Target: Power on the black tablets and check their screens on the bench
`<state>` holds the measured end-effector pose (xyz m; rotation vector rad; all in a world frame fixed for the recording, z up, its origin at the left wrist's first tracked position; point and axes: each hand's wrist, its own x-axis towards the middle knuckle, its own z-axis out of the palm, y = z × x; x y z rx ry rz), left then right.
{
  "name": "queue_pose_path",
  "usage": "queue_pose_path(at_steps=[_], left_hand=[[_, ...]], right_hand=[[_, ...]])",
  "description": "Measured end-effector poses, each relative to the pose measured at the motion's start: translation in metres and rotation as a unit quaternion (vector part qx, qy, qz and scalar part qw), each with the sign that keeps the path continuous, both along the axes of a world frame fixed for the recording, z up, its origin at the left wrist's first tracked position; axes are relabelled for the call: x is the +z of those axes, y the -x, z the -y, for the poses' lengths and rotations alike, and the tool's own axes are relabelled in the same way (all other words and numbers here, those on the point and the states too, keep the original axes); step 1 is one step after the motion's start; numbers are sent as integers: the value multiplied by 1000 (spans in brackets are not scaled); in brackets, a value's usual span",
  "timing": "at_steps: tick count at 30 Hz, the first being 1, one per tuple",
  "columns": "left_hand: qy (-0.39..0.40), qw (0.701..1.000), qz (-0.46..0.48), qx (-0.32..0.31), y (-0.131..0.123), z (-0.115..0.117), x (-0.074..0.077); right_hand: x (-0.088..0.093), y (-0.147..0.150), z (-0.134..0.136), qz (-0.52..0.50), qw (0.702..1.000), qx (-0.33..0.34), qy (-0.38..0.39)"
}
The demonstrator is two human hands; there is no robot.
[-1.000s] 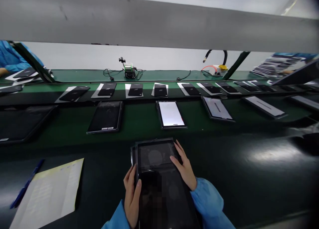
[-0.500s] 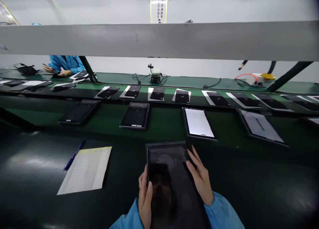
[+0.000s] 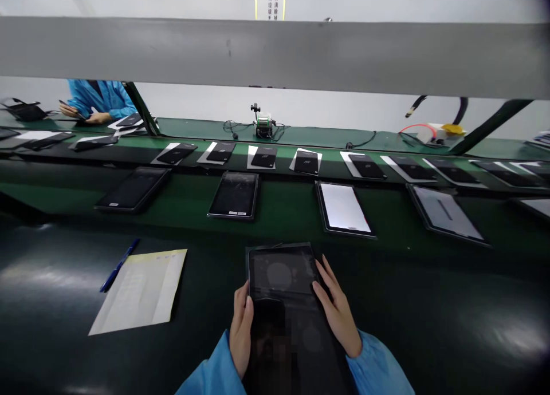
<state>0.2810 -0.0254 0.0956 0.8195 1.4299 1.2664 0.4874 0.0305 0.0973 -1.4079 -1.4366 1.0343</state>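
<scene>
A black tablet (image 3: 281, 275) with a dark, glossy screen is between my two hands at the front of the dark table. My left hand (image 3: 241, 326) grips its left edge, thumb along the front. My right hand (image 3: 337, 309) is closed on the opposite edge, with fingers lying along the rim and over the screen's border. Clear film seems to stick out around the tablet's top edge. Reflections show in the glass. To the left lie a pale paper sheet (image 3: 140, 292) and a blue pen (image 3: 119, 266) that touches its upper left side.
Several tablets lie beyond my hands, one with a lit white screen (image 3: 345, 207) and one dark tablet (image 3: 234, 196). Behind them runs a raised line of black devices on white sheets (image 3: 306, 162). A grey beam (image 3: 275, 54) crosses above. A co-worker in blue (image 3: 101, 100) sits far left.
The view has shifted slightly, so the beam sits higher in the picture. Both hands keep their hold on the tablet, which appears a little further left.
</scene>
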Motion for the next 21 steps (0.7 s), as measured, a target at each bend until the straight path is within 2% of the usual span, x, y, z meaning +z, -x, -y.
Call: queue_pose_path(at_steps=[4,8,12,14,17,19,21], left_hand=[[-12,999,-36,-21,5,-4,-2],[11,998,-14,-57,9,-9,-2],[18,998,19,-58,12,-12,0],[12,998,39,-53,13,-12,1],[7,997,60,-47,16,-12,2],[20,996,74,-36,17,-12,0],[32,996,79,-21,17,-11,-2]], right_hand=[[-2,-2,5,-2,1000,14,-10],[0,-1,7,-41,999,20,1],[3,-3,8,-46,999,27,14],[6,-4,10,-7,999,36,18],[18,4,14,110,992,53,23],[30,18,17,213,974,65,-28],[42,38,19,311,940,75,-117]])
